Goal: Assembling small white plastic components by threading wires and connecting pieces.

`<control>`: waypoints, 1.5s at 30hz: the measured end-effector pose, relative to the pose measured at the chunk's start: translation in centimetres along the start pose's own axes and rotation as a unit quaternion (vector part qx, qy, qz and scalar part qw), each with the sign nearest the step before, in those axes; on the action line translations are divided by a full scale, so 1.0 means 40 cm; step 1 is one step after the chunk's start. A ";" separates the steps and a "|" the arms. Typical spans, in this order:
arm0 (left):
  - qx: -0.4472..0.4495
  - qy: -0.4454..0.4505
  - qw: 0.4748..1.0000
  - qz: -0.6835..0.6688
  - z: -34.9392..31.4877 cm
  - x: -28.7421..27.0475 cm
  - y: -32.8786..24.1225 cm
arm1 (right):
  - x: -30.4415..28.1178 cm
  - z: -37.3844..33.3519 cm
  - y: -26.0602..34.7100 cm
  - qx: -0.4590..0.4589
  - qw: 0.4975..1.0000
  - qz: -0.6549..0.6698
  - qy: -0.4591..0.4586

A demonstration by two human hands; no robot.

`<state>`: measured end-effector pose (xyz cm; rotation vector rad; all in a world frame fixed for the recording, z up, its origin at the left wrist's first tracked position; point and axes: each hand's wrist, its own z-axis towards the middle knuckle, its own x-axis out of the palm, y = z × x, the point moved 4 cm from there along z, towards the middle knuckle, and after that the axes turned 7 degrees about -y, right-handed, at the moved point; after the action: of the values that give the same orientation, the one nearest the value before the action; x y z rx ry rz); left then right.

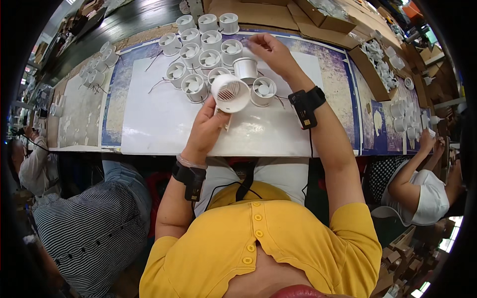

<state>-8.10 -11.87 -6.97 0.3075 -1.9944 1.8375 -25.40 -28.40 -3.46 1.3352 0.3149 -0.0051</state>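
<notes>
My left hand [206, 126] is closed around a white round fan housing with a slatted grille [231, 92], tilted so that its open end faces me. Over the far side of the cluster, my right hand [271, 52] has its fingers curled together; what they hold, if anything, is too small to make out. Just below those fingers stands a white cylindrical housing [245, 69]. Several white duct fans [210, 58] stand close together on the white board, blades facing up, with thin wires trailing out. One fan [263, 89] sits right of the held housing.
A white board [164, 124] covers the blue worn table mat [338, 79]. Cardboard boxes [318, 15] lie along the far edge. More fans [97, 67] stand at the left, others [405, 116] at the right. People sit on both sides; a co-worker's hands [431, 141] work at the right.
</notes>
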 end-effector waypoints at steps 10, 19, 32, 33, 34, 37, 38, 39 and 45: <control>0.028 -0.090 0.988 -0.121 -0.007 -0.017 -0.021 | -0.031 -0.035 -0.023 0.114 0.979 -0.128 0.109; 0.059 -0.097 0.989 -0.090 -0.011 -0.020 -0.004 | -0.166 -0.047 -0.080 -0.069 0.938 -0.295 -0.170; 0.090 -0.058 0.994 -0.018 -0.021 -0.010 -0.010 | -0.058 -0.252 0.069 0.021 1.000 -0.020 -0.009; 0.087 -0.066 0.994 -0.015 -0.021 -0.009 -0.014 | -0.065 -0.250 0.069 0.081 0.987 0.132 -0.032; 0.084 -0.074 0.994 -0.013 -0.022 -0.005 -0.021 | -0.071 -0.251 0.074 0.081 0.987 0.135 -0.031; 0.080 -0.093 0.992 0.018 -0.018 0.007 -0.032 | -0.094 -0.260 0.094 0.081 0.962 0.254 -0.062; 0.079 -0.103 0.991 0.044 -0.016 0.008 -0.033 | -0.090 -0.264 0.097 0.082 0.961 0.258 -0.060; 0.078 -0.114 0.988 0.069 -0.014 0.010 -0.033 | -0.083 -0.270 0.108 0.066 0.952 0.293 -0.060; 0.120 -0.138 0.977 0.111 0.007 0.049 -0.019 | -0.049 -0.292 0.151 0.018 0.913 0.404 -0.055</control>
<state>-9.58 -12.03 -5.45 0.4470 -2.0535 2.2953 -28.76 -16.14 0.42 1.4127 -0.3537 0.6091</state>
